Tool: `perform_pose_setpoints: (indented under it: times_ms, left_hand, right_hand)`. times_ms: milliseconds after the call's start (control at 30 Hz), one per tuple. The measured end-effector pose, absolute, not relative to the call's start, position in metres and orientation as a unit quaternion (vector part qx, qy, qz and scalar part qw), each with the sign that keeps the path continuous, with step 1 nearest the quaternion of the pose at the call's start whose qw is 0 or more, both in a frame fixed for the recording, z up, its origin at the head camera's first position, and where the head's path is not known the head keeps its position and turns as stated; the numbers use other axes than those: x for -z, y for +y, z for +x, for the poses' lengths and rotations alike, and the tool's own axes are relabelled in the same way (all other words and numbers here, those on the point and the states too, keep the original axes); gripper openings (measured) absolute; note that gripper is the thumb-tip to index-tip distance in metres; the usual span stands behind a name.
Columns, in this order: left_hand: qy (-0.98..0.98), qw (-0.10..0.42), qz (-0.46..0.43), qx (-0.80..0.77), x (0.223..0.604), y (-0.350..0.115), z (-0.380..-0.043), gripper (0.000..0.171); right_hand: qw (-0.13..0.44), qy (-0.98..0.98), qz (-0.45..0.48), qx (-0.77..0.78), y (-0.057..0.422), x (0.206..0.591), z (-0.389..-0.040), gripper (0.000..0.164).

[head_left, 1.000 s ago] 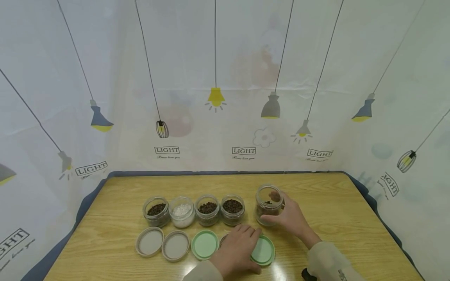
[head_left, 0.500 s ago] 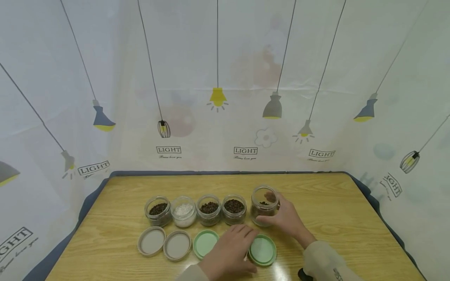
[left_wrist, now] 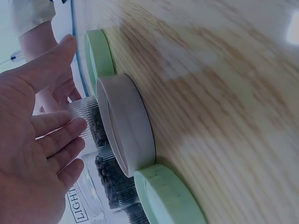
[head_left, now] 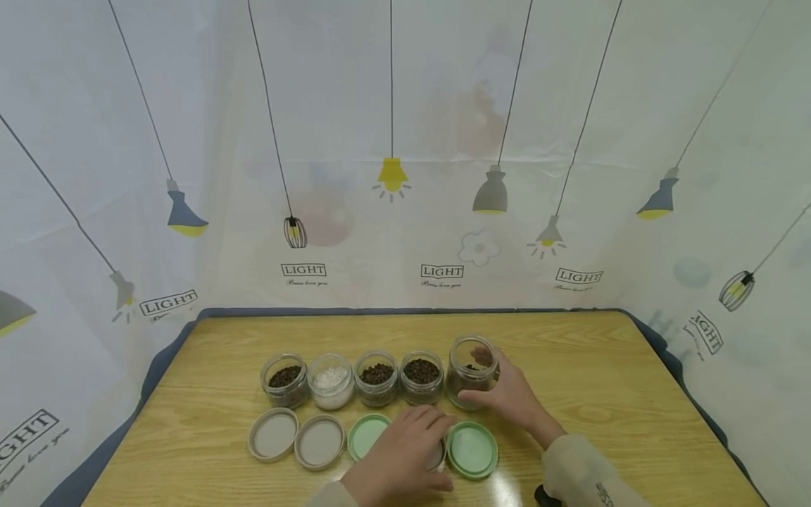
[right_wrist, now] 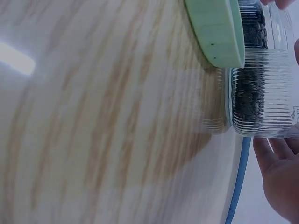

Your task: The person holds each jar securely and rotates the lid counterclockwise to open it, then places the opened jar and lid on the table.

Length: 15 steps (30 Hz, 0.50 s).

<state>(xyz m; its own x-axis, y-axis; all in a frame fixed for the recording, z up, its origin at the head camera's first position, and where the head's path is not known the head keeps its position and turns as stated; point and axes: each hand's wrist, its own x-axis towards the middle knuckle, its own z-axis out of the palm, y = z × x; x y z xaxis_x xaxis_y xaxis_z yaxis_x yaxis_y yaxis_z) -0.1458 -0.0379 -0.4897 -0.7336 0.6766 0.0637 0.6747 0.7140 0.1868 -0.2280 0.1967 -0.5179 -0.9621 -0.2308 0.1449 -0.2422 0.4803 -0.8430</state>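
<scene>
My right hand (head_left: 514, 396) holds a ribbed clear glass jar (right_wrist: 254, 93) round its side, thumb in front and fingers behind. Dark grains fill the lower part of this jar, which stands upright at the right end of a row. To its left is a lidless jar of dark brown grains (head_left: 421, 377). My left hand (head_left: 405, 451) hovers with loose fingers over a grey-beige lid (left_wrist: 128, 126), partly covering it in the head view. A green lid (head_left: 472, 451) lies right of that hand, in front of the held jar. Another green lid (left_wrist: 168, 198) is on its left.
Further left stand a jar of dark grains (head_left: 376, 380), a jar of white grains (head_left: 331, 384) and another dark-grain jar (head_left: 284, 381). Two beige lids (head_left: 273, 435) lie in front. The wooden table (head_left: 608, 380) meets a printed curtain (head_left: 355, 141) behind.
The right hand has slid its jar left, up close to the row. My left hand has shifted a little left and toward me, uncovering part of the grey-beige lid.
</scene>
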Motion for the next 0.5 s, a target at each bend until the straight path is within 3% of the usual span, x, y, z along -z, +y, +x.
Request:
perform_pose_setpoints:
  times_ms: [233, 500]
  left_hand:
    - [0.926, 0.015, 0.359, -0.117, 0.486, -0.047, -0.146, 0.084]
    - [0.929, -0.011, 0.348, -0.123, 0.473, -0.066, -0.15, 0.08]
  right_hand:
    - [-0.029, -0.855, 0.137, -0.499, 0.199, 0.518, -0.229, 0.096]
    - [-0.059, -0.865, 0.153, -0.474, 0.214, 0.514, -0.23, 0.102]
